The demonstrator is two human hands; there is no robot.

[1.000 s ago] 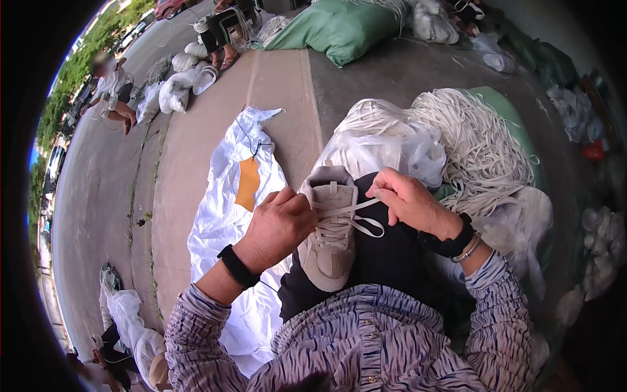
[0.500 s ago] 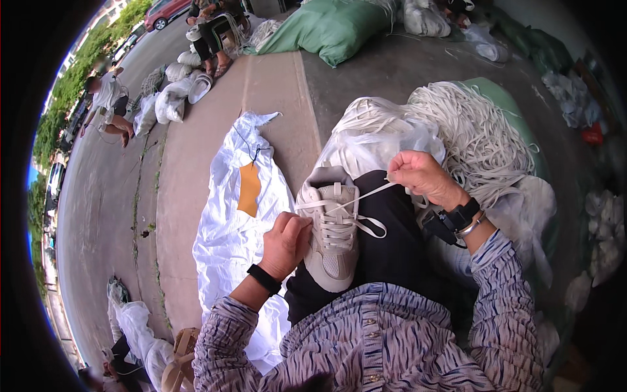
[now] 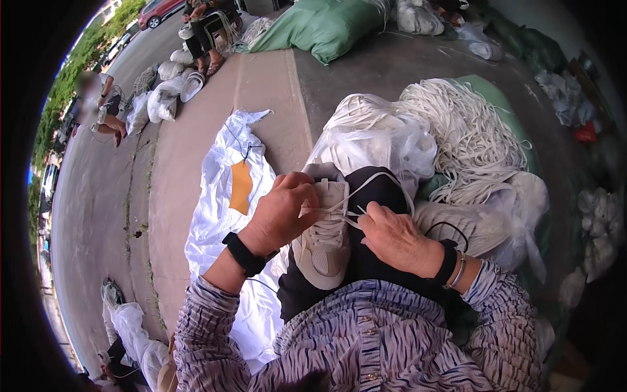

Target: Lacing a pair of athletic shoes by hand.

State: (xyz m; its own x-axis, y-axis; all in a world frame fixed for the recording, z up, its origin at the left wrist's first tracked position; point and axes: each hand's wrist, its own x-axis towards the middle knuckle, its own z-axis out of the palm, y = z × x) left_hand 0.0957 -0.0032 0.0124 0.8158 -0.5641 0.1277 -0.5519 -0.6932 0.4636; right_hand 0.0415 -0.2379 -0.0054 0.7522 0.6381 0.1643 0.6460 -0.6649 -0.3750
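Note:
A beige-white sneaker [image 3: 323, 251] rests on my black-trousered lap, toe toward me. Its white shoelace [image 3: 356, 189] runs through the lower eyelets, and a loose length arcs out over the right side of the shoe. My left hand [image 3: 277, 212] is closed beside the upper eyelets, its fingertips pinching the lace and hiding part of the shoe's left side. On the right of the shoe, my right hand [image 3: 398, 242] pinches the lace between thumb and fingers. The lace stretches between both hands across the tongue.
To the left lies a crumpled white sheet [image 3: 215, 189] with an orange-yellow piece [image 3: 241, 188] on it. A heap of white laces [image 3: 457, 130] and clear plastic bags [image 3: 385, 137] sits at the right. Farther off are a green sack [image 3: 323, 29] and two seated people.
My right hand has come down and toward the shoe from its raised spot. My left hand has moved up along the shoe's left side. The lace now bows in a loop.

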